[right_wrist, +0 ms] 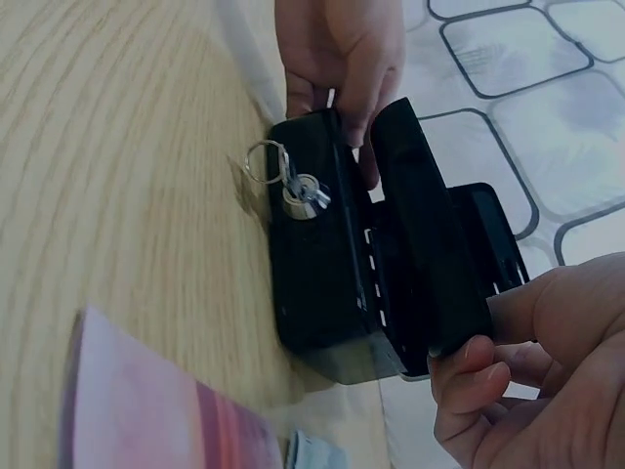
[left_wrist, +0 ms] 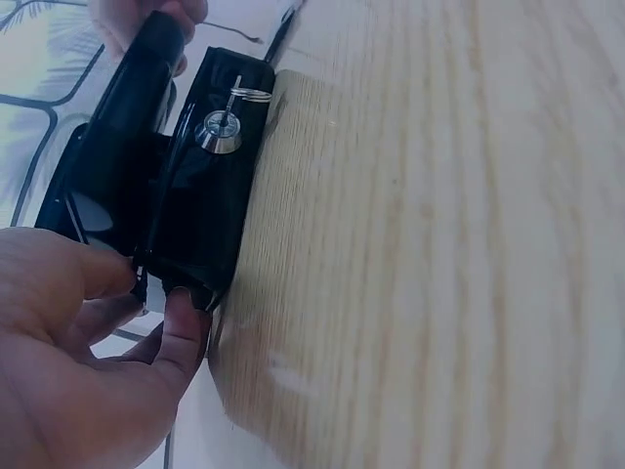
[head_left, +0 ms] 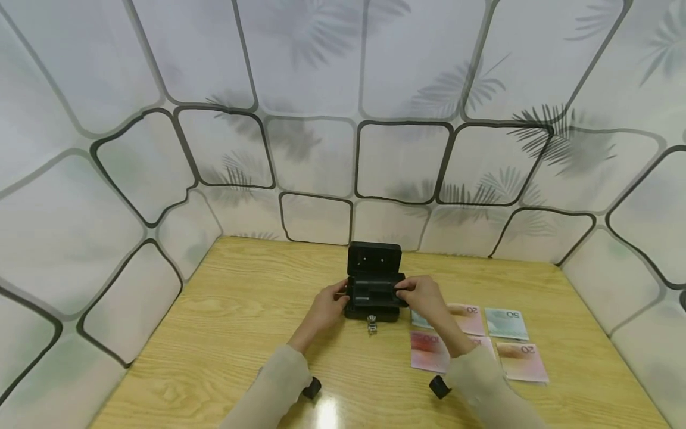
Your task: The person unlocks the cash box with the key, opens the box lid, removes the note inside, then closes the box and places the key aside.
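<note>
A black cash box (head_left: 387, 314) stands on the wooden table with its lid (head_left: 374, 257) raised at the back. Its black inner tray (right_wrist: 430, 225) sits above the opening, lifted at least partly out. My right hand (head_left: 423, 295) pinches the tray's right end between thumb and fingers. At the box's left end, my left hand (left_wrist: 88, 362) grips the edge with bent fingers, close to the tray's left end. Keys on a ring (right_wrist: 264, 161) hang from the front lock (left_wrist: 219, 132). The inside of the box is mostly hidden under the tray.
Several banknotes lie to the right, among them a green 50 note (head_left: 506, 323), a 20 note (head_left: 522, 361) and a red 100 note (head_left: 429, 350). My right forearm passes over some of them. A patterned wall covering (head_left: 316, 217) borders the table's back and sides.
</note>
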The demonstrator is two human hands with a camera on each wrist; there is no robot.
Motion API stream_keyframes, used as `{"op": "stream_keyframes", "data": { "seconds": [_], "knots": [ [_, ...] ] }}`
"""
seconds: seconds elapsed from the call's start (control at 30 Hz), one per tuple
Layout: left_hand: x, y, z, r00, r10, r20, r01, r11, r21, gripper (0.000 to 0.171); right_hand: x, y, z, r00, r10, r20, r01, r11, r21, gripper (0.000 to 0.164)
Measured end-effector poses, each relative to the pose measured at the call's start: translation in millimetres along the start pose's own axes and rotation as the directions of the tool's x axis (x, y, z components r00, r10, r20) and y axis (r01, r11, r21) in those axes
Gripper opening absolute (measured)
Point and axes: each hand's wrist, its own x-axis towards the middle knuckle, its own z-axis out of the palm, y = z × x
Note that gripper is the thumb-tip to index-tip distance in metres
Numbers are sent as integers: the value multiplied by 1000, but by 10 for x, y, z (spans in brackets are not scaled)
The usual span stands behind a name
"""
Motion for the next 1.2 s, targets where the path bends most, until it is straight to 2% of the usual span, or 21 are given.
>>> {"op": "stream_keyframes", "data": {
  "seconds": [0.13,0.37,0.77,1.0,1.2],
  "knots": [
    [12,4,-10,1000,-7,2,7,1000,-29,47,15,-13,60,1000,22,6,-22,999,28,13],
    [26,-12,-17,999,-34,-3,34,997,-66,45,36,-4,130,1000,-4,-21,4,999,37,11],
    [18,-20,-17,999,-32,-1,32,997,-75,44,51,-29,208,999,4,-42,-3,999,38,11],
    [10,2,-38,1000,-26,5,26,995,-100,42,51,-43,239,998,-37,-60,36,999,-19,10],
    [4,14,-51,999,-30,27,33,992,-121,41,37,-47,270,997,-34,-65,30,998,-48,9]
  ]
}}
